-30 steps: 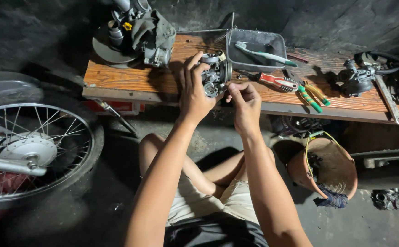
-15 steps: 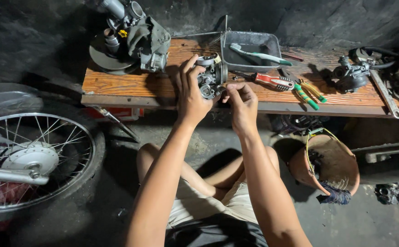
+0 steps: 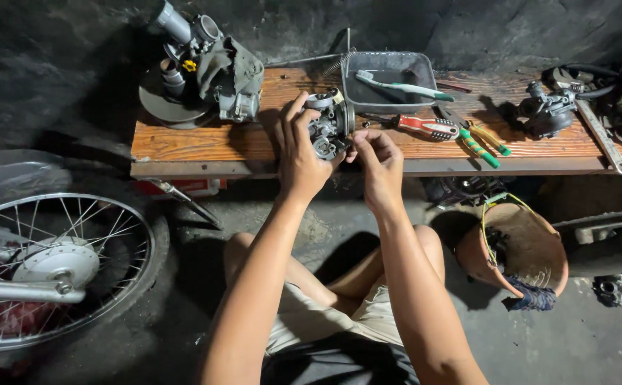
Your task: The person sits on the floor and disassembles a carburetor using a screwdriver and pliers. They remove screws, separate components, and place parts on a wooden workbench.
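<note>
My left hand (image 3: 298, 153) grips a small grey metal carburetor (image 3: 329, 122) and holds it just above the front edge of a low wooden bench (image 3: 204, 146). The fingers of my right hand (image 3: 376, 158) pinch at the carburetor's lower right side; whether they hold a small part is too small to tell. Both forearms reach forward from my lap, with my bare knees below them.
On the bench are a larger engine part with a rag (image 3: 208, 68), a grey tray (image 3: 389, 93) holding a toothbrush (image 3: 403, 87), a red-handled screwdriver (image 3: 425, 127), green-handled pliers (image 3: 478, 142), another metal part (image 3: 546, 110) and a wrench (image 3: 603, 139). A spoked wheel (image 3: 54, 267) stands at left, a clay pot (image 3: 517, 249) at right.
The view has shifted slightly, so the bench sits lower in frame. Both hands stay on the carburetor, with small finger movements of my right hand.
</note>
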